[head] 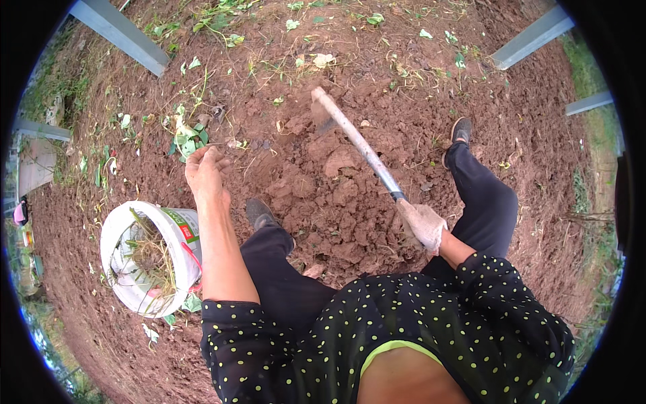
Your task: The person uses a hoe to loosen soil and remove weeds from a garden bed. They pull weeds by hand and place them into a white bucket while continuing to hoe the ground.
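My right hand [423,226], in a soiled pale work glove, grips the handle of a hoe [361,144]. The shaft slants up and left, and its blade [321,115] rests at loosened clods of reddish soil [323,197]. Bare and with curled fingers, my left hand [206,169] is above the ground on the left, just below a clump of green leaves [187,140]. Whether a thin stem is between its fingers, I cannot tell. Beside my left forearm a white plastic bucket [113,252] with a red handle holds dry grass and weeds.
My shoes [462,130] are on the soil on either side of the dug patch. Grey posts [123,38] rise at the upper left and upper right [532,40]. Cut vines and leaves [222,22] lie scattered across the top. A pale board [36,164] is at the far left.
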Action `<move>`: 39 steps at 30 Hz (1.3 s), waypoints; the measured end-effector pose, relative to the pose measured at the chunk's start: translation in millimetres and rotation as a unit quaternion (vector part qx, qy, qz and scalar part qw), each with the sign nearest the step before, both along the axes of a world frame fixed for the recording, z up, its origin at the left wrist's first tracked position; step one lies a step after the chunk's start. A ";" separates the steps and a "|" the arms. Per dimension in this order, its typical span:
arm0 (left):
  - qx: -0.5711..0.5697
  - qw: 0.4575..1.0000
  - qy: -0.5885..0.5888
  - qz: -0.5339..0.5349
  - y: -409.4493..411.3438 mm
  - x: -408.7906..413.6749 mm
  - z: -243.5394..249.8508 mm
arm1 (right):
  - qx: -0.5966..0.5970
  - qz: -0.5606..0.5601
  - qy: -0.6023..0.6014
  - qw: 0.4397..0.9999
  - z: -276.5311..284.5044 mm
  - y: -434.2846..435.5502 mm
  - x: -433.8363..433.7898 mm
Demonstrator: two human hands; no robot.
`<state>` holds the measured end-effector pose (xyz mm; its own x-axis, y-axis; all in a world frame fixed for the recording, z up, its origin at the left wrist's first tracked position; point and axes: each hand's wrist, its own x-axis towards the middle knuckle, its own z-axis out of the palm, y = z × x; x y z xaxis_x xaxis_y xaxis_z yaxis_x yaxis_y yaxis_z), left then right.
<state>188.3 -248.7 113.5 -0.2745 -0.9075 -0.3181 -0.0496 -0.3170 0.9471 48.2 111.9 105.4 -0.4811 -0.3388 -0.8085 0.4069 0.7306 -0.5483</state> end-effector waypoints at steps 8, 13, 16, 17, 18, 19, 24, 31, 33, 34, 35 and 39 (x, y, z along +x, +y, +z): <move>0.000 0.999 0.027 0.042 -3.0 2.7 -3.4 | -0.327 0.102 0.293 0.893 144.6 -72.2 -62.6; 0.011 0.999 0.030 0.026 -2.5 -1.1 -2.4 | -0.654 0.197 0.175 0.709 228.4 -189.6 -116.7; 0.030 0.997 0.062 0.033 15.7 -2.0 20.2 | -0.699 0.173 0.178 0.670 201.0 -265.4 -110.4; 0.024 0.997 0.069 0.038 22.3 0.8 27.7 | -0.626 0.147 0.281 0.712 136.2 -272.3 -96.6; 0.017 0.996 0.075 0.044 27.1 4.8 33.3 | -0.515 0.139 0.358 0.767 62.5 -274.6 -77.6; 0.010 0.996 0.082 0.047 31.6 8.0 35.5 | -0.378 0.155 0.394 0.824 -15.2 -265.7 -60.7; -0.037 0.998 0.036 0.041 29.1 8.1 44.1 | 0.053 0.237 0.056 0.968 -210.7 -165.7 2.1; -0.031 0.998 0.037 0.036 30.5 13.1 36.8 | -0.010 0.155 -0.157 0.975 -65.8 -239.0 -56.3; -0.027 0.998 0.044 0.035 27.2 7.9 37.9 | -0.035 0.130 -0.217 0.967 -62.8 -245.7 -70.2; -0.028 0.998 0.040 0.040 25.6 6.7 37.7 | -0.034 0.103 -0.186 0.976 -64.6 -244.6 -62.6; -0.029 0.998 0.036 0.043 24.0 4.8 36.8 | -0.051 0.092 -0.198 0.975 -84.4 -239.0 -58.0; -0.006 0.997 0.047 0.057 16.5 7.1 27.5 | 0.000 0.110 -0.072 0.991 -117.6 -207.1 -20.5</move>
<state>195.4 -232.2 141.0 -0.1970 -0.9383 -0.2842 0.0746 -0.3034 0.9499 27.7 -95.2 -12.2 -0.2757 -0.4225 -0.8634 0.3116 0.8105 -0.4960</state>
